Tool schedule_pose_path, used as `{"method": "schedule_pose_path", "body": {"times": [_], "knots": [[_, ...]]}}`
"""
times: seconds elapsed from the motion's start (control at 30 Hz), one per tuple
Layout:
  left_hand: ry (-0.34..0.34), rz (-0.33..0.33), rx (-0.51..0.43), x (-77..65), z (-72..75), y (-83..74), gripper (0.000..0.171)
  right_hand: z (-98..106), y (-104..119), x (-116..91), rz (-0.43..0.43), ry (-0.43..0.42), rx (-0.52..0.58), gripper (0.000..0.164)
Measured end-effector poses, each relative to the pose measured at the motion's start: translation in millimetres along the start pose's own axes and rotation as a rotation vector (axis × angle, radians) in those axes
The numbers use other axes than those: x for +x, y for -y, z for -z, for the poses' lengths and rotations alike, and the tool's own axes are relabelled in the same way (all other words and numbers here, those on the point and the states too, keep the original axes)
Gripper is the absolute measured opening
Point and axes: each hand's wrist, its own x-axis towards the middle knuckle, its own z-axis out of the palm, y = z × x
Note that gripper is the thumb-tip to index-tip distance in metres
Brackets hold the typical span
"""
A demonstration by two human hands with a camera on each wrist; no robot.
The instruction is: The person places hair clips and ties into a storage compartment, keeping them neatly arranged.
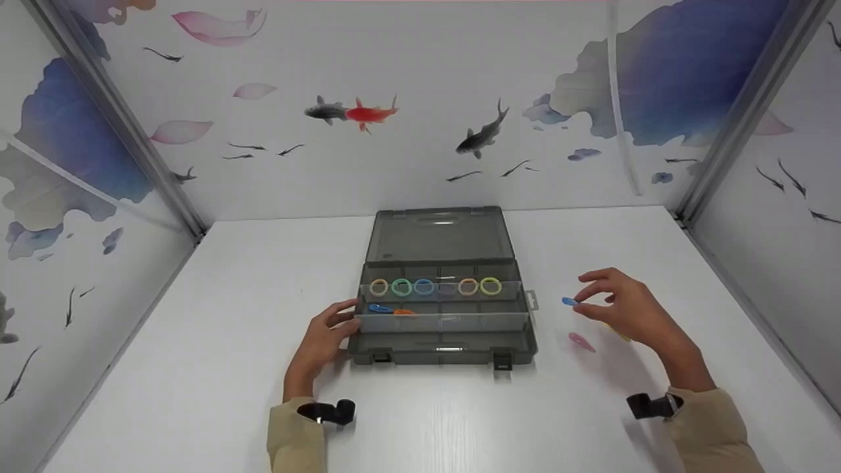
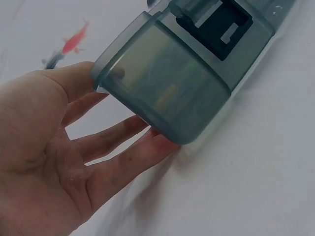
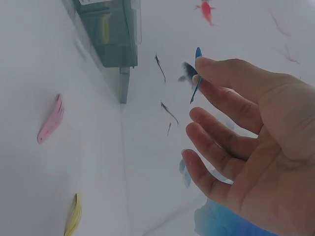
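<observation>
A grey translucent storage box point(image 1: 443, 357) stands with its lid point(image 1: 440, 240) folded back. My left hand point(image 1: 323, 338) holds the box's left side; the left wrist view has the fingers point(image 2: 128, 164) against its lower corner. To the right of the box, my right hand point(image 1: 634, 312) pinches a small blue hair clip point(image 3: 198, 52) between thumb and fingertip, above the table. A pink hair clip point(image 1: 581, 341) lies on the table near that hand. Beyond it in the right wrist view is a yellow hair clip point(image 3: 74, 216), mostly hidden by the hand in the head view.
Several coloured rings point(image 1: 424, 287) stand in a row in the box's back compartment. In the middle compartment lie a blue clip point(image 1: 380, 309) and an orange clip point(image 1: 403, 312). The white table point(image 1: 263, 263) is bounded by printed panels with fish. A latch point(image 1: 502, 362) hangs at the box's front.
</observation>
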Motion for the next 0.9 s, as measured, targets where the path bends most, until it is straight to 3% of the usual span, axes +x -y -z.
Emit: {"method": "schedule_pose_path", "body": {"times": [0.27, 0.43, 0.63, 0.9], "knots": [[-0.004, -0.027, 0.000, -1.0, 0.0, 0.2, 0.047, -11.1, 16.2, 5.5, 0.041, 0.015, 0.004, 0.013], [0.006, -0.005, -0.016, -0.8, -0.1, 0.2, 0.047, -20.1, 27.7, 13.4, 0.074, 0.022, 0.020, 0.011], [0.005, 0.023, -0.039, 0.5, 1.3, 1.6, 0.046, -33.3, 44.5, 29.3, 0.144, 0.049, 0.059, 0.008], [0.007, -0.002, -0.031, -0.6, 0.7, 1.6, 0.046, -54.7, 70.0, 51.4, 0.200, 0.097, 0.119, 0.012]]}}
